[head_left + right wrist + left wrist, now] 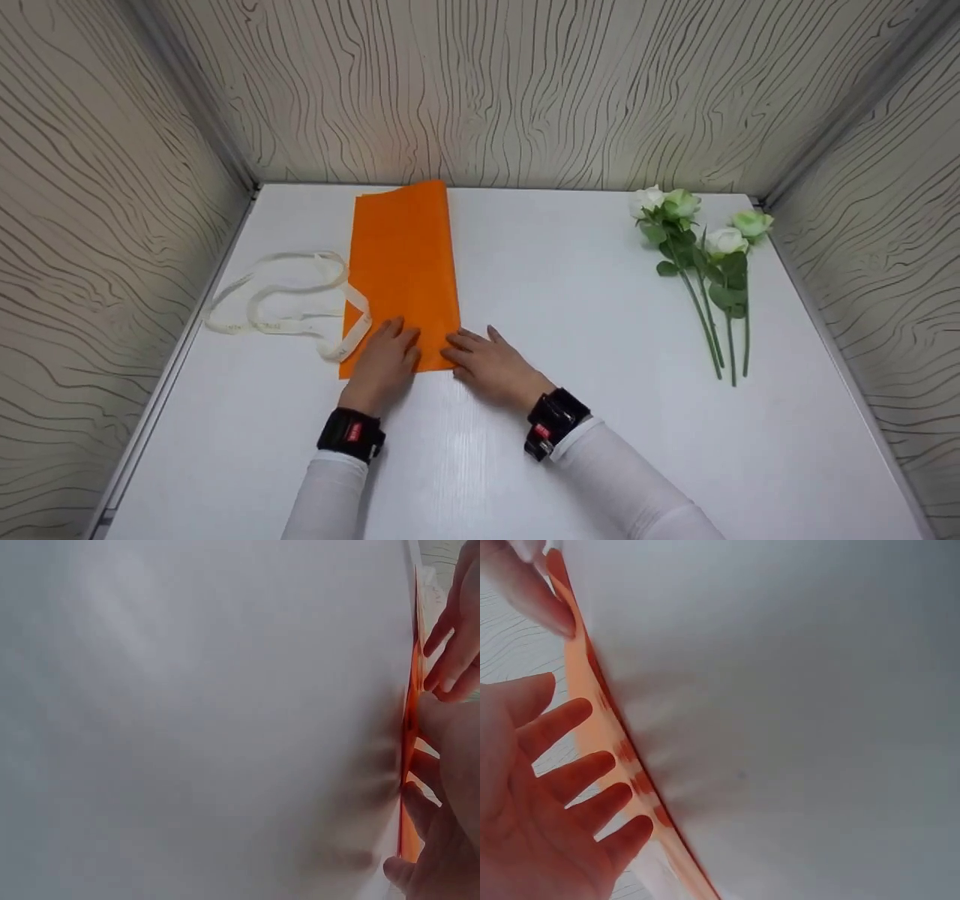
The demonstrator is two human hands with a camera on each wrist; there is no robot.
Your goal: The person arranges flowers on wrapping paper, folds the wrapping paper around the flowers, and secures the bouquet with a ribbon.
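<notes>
A folded sheet of orange wrapping paper (401, 255) lies lengthwise on the white table, its fold along the right side. My left hand (381, 364) rests on the lower part of the paper in the head view; the left wrist view shows its fingers (596, 765) spread over the orange sheet. At the lower right corner, my right hand (495, 371) touches the folded edge with extended fingers. In the right wrist view, the right fingers (424, 810) lie along the paper's thin edge. A cream ribbon (277, 328) with print lies loosely looped, one end overlapping the paper's left side.
White and pale green roses (726, 241) with long stems lie at the right of the white table (570, 285). Walls with a wavy line pattern (480, 90) enclose the table at the back and both sides.
</notes>
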